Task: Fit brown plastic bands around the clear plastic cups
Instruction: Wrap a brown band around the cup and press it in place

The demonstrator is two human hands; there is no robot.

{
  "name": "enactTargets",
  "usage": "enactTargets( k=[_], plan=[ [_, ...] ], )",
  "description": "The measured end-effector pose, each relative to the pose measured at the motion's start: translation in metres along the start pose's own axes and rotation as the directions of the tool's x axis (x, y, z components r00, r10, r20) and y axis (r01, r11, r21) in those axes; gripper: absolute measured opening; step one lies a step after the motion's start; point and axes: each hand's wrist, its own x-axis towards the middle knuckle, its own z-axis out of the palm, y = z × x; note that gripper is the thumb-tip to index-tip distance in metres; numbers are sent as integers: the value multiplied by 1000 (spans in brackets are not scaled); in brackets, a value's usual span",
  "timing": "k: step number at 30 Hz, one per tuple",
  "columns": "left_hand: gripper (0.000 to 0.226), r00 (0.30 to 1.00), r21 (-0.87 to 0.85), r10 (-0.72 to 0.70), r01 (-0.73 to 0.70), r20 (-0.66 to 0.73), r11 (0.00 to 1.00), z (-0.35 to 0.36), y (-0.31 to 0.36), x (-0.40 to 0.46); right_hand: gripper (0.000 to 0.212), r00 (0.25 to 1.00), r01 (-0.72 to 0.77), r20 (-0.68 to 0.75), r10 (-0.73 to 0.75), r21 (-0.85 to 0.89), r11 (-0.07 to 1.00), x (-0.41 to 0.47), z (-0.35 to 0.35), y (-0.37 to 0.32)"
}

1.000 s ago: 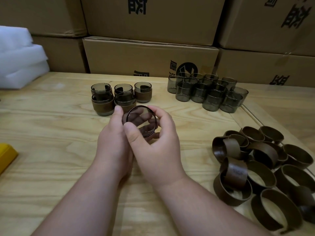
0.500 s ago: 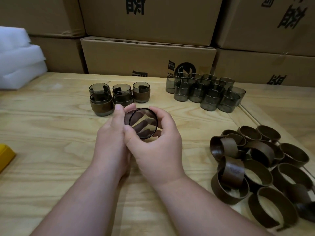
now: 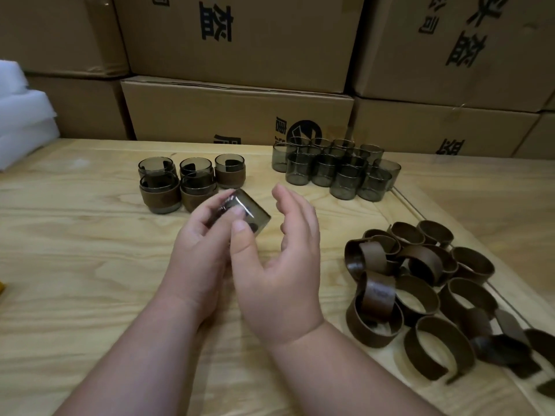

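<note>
left hand (image 3: 200, 250) grips tilted clear cup (image 3: 249, 214) above the surface (image 3: 75, 250) | right hand (image 3: 282, 259) just beside cup, fingers spread, holding nothing | brown bands (image 3: 420, 289) heaped right of right hand

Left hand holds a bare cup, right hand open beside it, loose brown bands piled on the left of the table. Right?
Not quite. The head view shows the loose brown bands piled on the right of the table, not the left. The rest stands: the left hand holds a bare cup, and the right hand is open beside it.
</note>
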Motion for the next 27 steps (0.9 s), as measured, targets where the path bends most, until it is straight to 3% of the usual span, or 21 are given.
enactTargets(
  k=[3, 8, 13, 17, 20, 22, 24, 27],
  plan=[
    [50, 998, 171, 41, -49, 49, 984, 4, -1, -3, 58, 1000, 12, 23, -10, -55, 998, 13, -26, -18],
    [72, 993, 238, 36, -63, 115, 969, 13, 6, -12, 20, 971, -51, 208, 121, -311, 949, 49, -95, -35],
    [73, 980, 417, -23, -62, 197, 907, 19, 12, -19, 22, 935, -75, 242, 260, -580, 811, 66, -143, -34],
    [72, 973, 492, -35, -83, 226, 867, 20, 12, -19, 27, 855, -121, 235, 462, -776, 619, 74, -150, -18],
    [74, 972, 439, -51, -57, 230, 897, 20, 14, -20, 32, 818, -119, 202, 538, -856, 503, 75, -143, -8],
    [57, 983, 325, -50, -10, 176, 946, 20, 16, -19, 33, 822, -117, 183, 540, -873, 474, 76, -138, -3],
    [26, 999, 165, -42, 38, 16, 986, 18, 19, -14, 30, 830, -111, 178, 529, -876, 469, 76, -134, -2],
    [38, 976, 34, -73, 81, -203, 996, 16, 22, -8, 27, 849, -113, 173, 499, -863, 492, 79, -131, -5]
  ],
)
